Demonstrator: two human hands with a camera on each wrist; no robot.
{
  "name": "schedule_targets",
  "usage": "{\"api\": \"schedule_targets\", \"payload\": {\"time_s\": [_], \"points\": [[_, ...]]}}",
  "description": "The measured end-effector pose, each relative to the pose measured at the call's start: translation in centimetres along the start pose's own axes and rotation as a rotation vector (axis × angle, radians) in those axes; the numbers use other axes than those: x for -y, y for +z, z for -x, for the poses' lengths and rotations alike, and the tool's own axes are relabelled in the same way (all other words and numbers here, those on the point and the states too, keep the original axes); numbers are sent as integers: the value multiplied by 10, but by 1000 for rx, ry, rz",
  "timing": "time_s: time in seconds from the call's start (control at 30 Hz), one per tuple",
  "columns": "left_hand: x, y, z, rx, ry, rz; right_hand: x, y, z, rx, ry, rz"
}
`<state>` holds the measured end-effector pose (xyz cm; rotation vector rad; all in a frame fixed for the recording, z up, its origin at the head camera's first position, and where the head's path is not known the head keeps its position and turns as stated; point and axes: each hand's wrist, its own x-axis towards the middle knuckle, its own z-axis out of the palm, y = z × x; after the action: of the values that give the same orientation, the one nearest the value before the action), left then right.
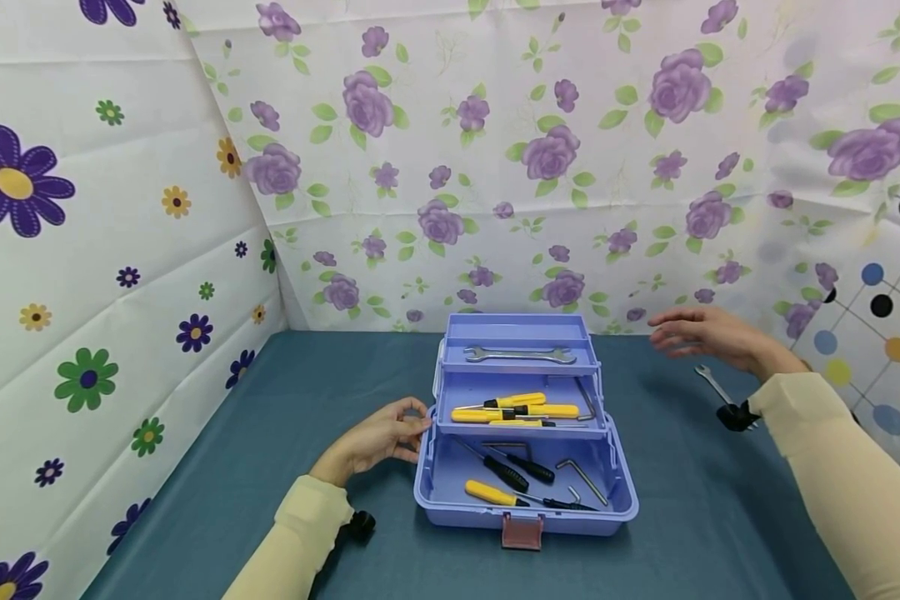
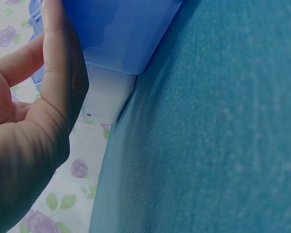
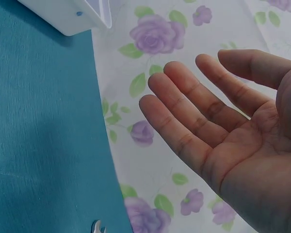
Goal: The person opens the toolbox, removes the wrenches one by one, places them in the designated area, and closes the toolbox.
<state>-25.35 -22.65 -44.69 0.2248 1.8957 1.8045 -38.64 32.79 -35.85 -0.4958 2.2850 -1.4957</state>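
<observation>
A pale blue plastic toolbox [image 1: 525, 492] stands open on the teal tablecloth [image 1: 270, 450], its brown latch [image 1: 522, 530] at the near edge; in the bottom compartment lie a yellow-handled screwdriver [image 1: 495, 493], two black-handled screwdrivers [image 1: 521, 468] and a hex key [image 1: 583, 479]; the middle tray [image 1: 521, 410], raised above and behind it, carries three more yellow-handled screwdrivers [image 1: 513, 411] side by side; the top tray [image 1: 521, 348], farthest back, holds a single open-ended spanner [image 1: 521, 356] lying crosswise.

The left hand [image 1: 386, 437] rests against the left side of the toolbox near the middle tray's end, its fingers curled so the fingertips touch the plastic; in the left wrist view the fingers [image 2: 58, 63] lie flat along the blue wall, and whether they truly pinch the edge or only press on it cannot be told.

The right hand [image 1: 708, 333] hovers above the cloth to the right of the top tray, well apart from the box, palm spread and fingers [image 3: 184, 121] straight and relaxed, holding nothing; just nearer than it, a second, smaller spanner [image 1: 712, 385] lies alone on the cloth beside the cream sleeve [image 1: 832, 467].

Behind everything the flowered backdrop [image 1: 495, 167] rises from the far edge of the table.
</observation>
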Motion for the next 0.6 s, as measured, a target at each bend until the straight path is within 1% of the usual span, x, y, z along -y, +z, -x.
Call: {"api": "schedule_targets", "payload": {"time_s": [0.13,0.33,0.6], "points": [[1,0,0,0,-1,1,2,2,-1,-1,-5,-12],[2,0,0,0,1,0,10,6,-6,4,-46,-32],[1,0,0,3,4,-2,29,18,-14,8,-65,31]]}}
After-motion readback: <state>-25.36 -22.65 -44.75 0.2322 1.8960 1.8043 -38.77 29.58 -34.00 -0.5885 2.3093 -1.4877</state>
